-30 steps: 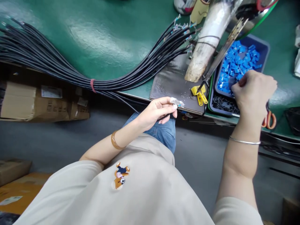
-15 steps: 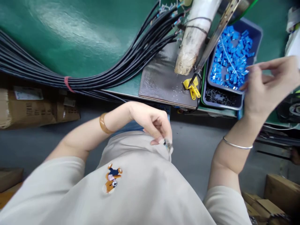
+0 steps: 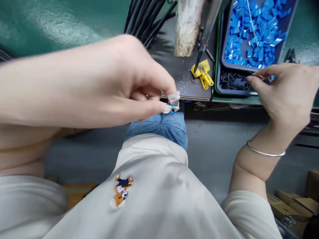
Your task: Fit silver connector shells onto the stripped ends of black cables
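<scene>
My left hand (image 3: 134, 86) is raised in front of my waist, thumb and forefinger pinched on thin blue and yellow wire ends (image 3: 174, 108). Pale wrapping (image 3: 174, 97) covers the tip of a finger there. My right hand (image 3: 284, 89) hovers at the right end of a bin of small black pieces (image 3: 231, 79), its thumb and fingertips drawn together. Whatever sits between those fingertips is too small to make out. Just behind this is a grey bin (image 3: 225, 44) filled with shiny blue pieces (image 3: 256, 33), a thin white strand lying over them.
Left of the bins, a yellow-handled tool (image 3: 206, 79) lies on a dark board (image 3: 183, 78). Over it stand a white wrapped post (image 3: 188, 30) and a metal bar (image 3: 210, 26). Black cables (image 3: 149, 20) bunch on the green table (image 3: 74, 26). Cartons (image 3: 291, 202) sit low right.
My left hand has come up from my lap toward the camera with the wire ends. My right hand has shifted from the blue pieces to the black ones. The view has moved closer to the bins.
</scene>
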Available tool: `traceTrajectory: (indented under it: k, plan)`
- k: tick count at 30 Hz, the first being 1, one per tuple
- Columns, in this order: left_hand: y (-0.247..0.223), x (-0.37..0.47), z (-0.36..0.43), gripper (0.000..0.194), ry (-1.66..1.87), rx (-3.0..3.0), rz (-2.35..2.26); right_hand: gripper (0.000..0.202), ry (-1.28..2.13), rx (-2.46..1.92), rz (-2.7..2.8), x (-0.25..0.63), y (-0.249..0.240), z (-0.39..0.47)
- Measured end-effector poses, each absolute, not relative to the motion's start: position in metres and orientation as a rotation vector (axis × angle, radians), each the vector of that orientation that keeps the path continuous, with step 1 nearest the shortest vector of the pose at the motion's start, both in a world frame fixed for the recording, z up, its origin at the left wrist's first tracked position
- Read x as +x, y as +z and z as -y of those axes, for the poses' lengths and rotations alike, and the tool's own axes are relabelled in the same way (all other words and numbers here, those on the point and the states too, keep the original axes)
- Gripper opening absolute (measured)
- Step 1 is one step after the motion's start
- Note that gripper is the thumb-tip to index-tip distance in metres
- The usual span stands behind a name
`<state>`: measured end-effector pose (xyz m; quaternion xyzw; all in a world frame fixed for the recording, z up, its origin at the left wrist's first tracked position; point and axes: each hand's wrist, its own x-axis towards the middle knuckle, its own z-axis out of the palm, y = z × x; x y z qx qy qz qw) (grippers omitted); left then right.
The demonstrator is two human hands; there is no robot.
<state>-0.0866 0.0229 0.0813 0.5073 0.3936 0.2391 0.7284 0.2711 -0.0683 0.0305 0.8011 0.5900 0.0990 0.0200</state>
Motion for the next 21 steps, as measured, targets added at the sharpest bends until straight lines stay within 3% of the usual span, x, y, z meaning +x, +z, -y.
traceTrajectory:
  k: [2,5,9,10,12,14,18,21]
  plan:
    - [0.077,-0.084,-0.003,0.013,0.442,1.172,-0.808,0.034,0.307,2.523,-1.842,0.277,0.027,0.066]
    - [0.058,-0.08,0.032,0.006,0.595,0.837,-0.815,0.038,0.484,2.628,-2.018,0.274,0.029,0.074]
    - [0.026,-0.082,0.054,0.009,0.749,0.415,-0.94,0.032,0.779,2.509,-2.493,0.238,0.025,0.101]
    - [0.02,-0.083,0.055,0.009,0.764,0.37,-0.953,0.025,0.702,2.41,-2.676,0.223,0.018,0.108]
    - [0.01,-0.086,0.053,0.008,0.771,0.331,-0.965,0.013,-0.24,2.111,-2.818,0.19,-0.01,0.118]
    - [0.005,-0.086,0.049,0.008,0.762,0.336,-0.957,0.018,-0.955,1.732,-2.463,0.159,-0.052,0.119]
    - [0.0,-0.076,0.043,0.007,0.733,0.419,-0.905,0.026,-0.957,1.786,-2.214,0.115,-0.139,0.1]
    - [-0.003,-0.066,0.038,0.008,0.73,0.497,-0.856,0.037,-0.895,1.827,-2.095,0.097,-0.174,0.083]
